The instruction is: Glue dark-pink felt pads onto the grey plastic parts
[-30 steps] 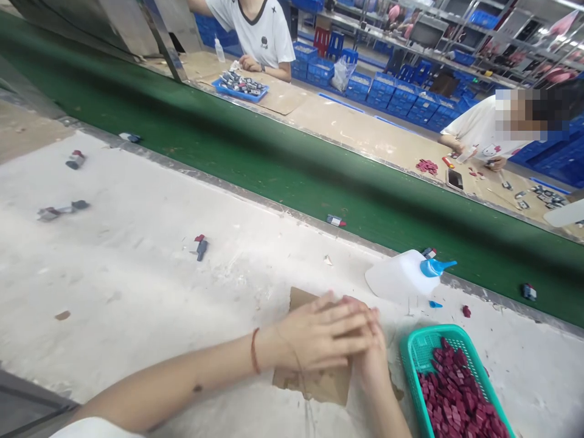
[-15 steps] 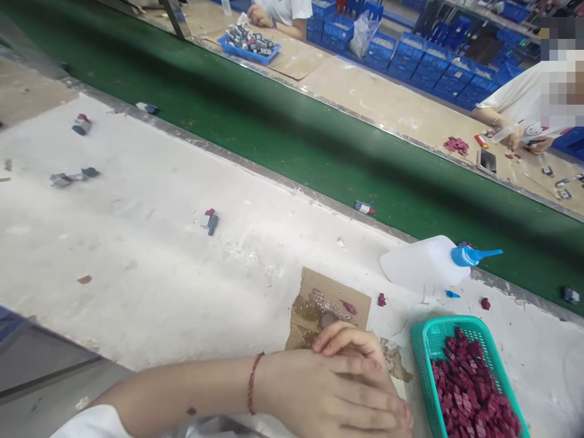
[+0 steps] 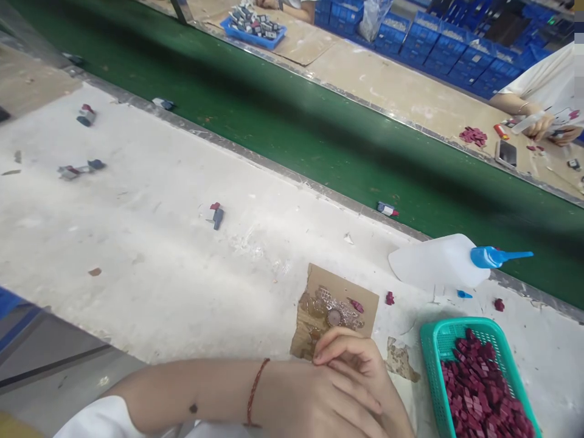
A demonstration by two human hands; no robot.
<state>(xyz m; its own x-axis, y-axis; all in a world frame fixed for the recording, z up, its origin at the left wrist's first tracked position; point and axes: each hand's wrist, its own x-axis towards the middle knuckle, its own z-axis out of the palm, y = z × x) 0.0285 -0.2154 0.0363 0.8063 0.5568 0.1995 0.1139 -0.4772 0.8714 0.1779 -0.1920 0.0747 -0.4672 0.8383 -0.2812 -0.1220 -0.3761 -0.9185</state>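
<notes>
My left hand (image 3: 305, 398), a red cord bracelet at its wrist, reaches in from the lower left and overlaps my right hand (image 3: 362, 362). Both hands are closed together with bent fingers; whatever they hold is hidden behind my left hand. Just beyond my right fingertips lies a piece of cardboard (image 3: 365, 292) smeared with clear glue. On it rest a round disc (image 3: 334, 317) and a small dark-red part (image 3: 356, 305). A green basket (image 3: 429, 359) of dark-red plastic pieces (image 3: 483, 389) stands right of my hands.
A white squeeze bottle (image 3: 433, 261) with a blue nozzle lies by the green conveyor belt (image 3: 274, 115). Several grey and red assemblies, one a toy-like piece (image 3: 216, 216), lie on the white table (image 3: 182, 274). Across the belt, a co-worker's hands (image 3: 542, 125) handle small parts.
The view has shifted slightly. My left fingers, earlier stretched across my right hand, have drawn down and bent, so more of my right hand and the disc shows.
</notes>
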